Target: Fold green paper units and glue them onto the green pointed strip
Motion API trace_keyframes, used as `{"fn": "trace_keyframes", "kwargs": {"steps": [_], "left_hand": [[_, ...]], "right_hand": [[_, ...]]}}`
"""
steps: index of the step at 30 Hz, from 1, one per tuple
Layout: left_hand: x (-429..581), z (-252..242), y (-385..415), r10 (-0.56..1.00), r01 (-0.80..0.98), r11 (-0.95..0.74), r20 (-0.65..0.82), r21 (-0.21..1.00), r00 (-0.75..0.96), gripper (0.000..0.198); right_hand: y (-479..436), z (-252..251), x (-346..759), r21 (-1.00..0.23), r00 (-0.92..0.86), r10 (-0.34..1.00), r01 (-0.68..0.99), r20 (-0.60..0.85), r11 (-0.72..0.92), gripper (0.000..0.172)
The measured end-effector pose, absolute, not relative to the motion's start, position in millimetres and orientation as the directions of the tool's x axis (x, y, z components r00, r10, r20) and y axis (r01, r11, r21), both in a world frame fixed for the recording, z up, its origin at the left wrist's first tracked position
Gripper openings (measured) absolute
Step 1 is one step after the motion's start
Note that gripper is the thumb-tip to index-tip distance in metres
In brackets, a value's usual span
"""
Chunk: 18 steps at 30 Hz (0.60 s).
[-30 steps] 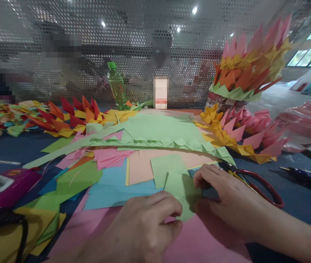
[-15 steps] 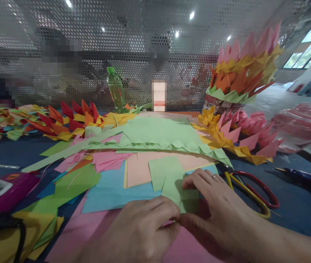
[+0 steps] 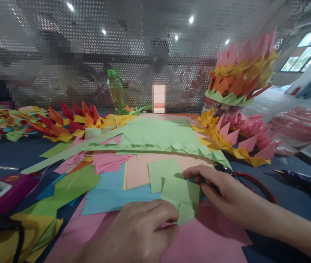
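Note:
A light green paper piece [image 3: 184,199] lies in front of me, beside another light green sheet [image 3: 158,170]. At its lower left corner, my left hand [image 3: 144,228] is closed, thumb and index finger pinching the paper. My right hand [image 3: 221,182] is open over the paper's right edge, its fingers stretched to the left and apart from the thumb. Beneath lie blue paper [image 3: 111,199], peach paper [image 3: 137,171] and a large pink sheet [image 3: 210,233]. Partly hidden behind the right hand are red-handled scissors [image 3: 265,188].
Behind lies a folded light green strip [image 3: 155,147]. A paper-pointed pot [image 3: 240,73] and a clear plastic jar [image 3: 299,128] stand at the right, near a dark pen-like tool [image 3: 295,179]. A green bottle [image 3: 116,91] stands back left; a purple device [image 3: 4,193] lies left.
My right hand has moved up and right, away from the left hand, uncovering more of the light green paper and hiding the yellow scissor handle. My left hand stays nearly in place.

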<state>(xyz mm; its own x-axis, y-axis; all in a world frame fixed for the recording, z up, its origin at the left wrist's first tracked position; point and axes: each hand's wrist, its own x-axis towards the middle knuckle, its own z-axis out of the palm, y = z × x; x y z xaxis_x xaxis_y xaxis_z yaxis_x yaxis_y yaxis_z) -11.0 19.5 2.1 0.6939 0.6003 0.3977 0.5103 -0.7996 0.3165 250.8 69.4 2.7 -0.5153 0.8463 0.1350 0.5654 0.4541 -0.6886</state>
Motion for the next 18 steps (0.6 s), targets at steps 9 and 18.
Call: {"fn": "trace_keyframes", "kwargs": {"steps": [9,18], "left_hand": [[-13,-6,18,0.568,0.518,-0.819,0.476,0.248,0.671,0.056],[-7,5,22,0.526,0.554,-0.817,0.6,0.159,0.603,0.047]], "right_hand": [[63,4,247,-0.73,-0.576,0.798,0.466,0.179,0.5,0.055],[66,-10,250,-0.386,-0.632,0.586,0.441,0.507,0.81,0.043]]}}
